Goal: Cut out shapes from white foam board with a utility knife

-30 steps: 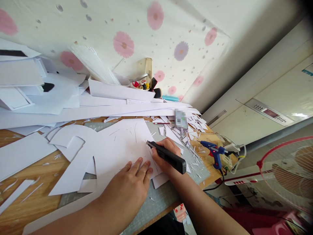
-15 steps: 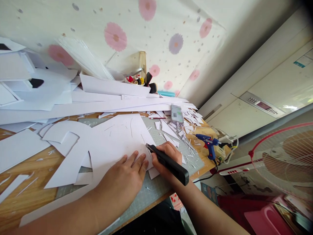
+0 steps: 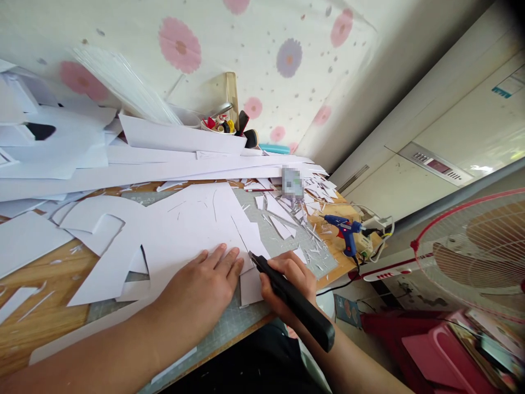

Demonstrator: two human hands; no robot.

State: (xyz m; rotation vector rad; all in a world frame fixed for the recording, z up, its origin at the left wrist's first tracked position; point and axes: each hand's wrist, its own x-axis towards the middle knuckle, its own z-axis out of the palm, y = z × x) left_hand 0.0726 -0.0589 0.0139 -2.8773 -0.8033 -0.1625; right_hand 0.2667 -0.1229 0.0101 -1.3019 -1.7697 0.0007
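Observation:
My right hand (image 3: 289, 279) is wrapped round a black utility knife (image 3: 297, 301), its tip down at the right part of a white foam-board sheet (image 3: 192, 219). A dark cut line runs through the sheet up from the blade. Pencil curves show on its upper part. My left hand (image 3: 209, 279) lies flat on the sheet just left of the blade, fingers spread and pressing down. Under the sheet is a grey-green cutting mat (image 3: 266, 221). A small white offcut (image 3: 250, 287) lies below the knife tip.
White scraps (image 3: 283, 213) litter the mat's right side. A blue glue gun (image 3: 346, 230) rests at the table's right end, near a fan (image 3: 471, 246). Curved white pieces (image 3: 102, 219) lie to the left. Long white strips (image 3: 164, 172) and a tool cup (image 3: 219, 126) stand along the wall.
The knife has moved slightly down and right toward me, and the cut line behind it is longer. A strip at the sheet's right edge has separated. The view has shifted a little.

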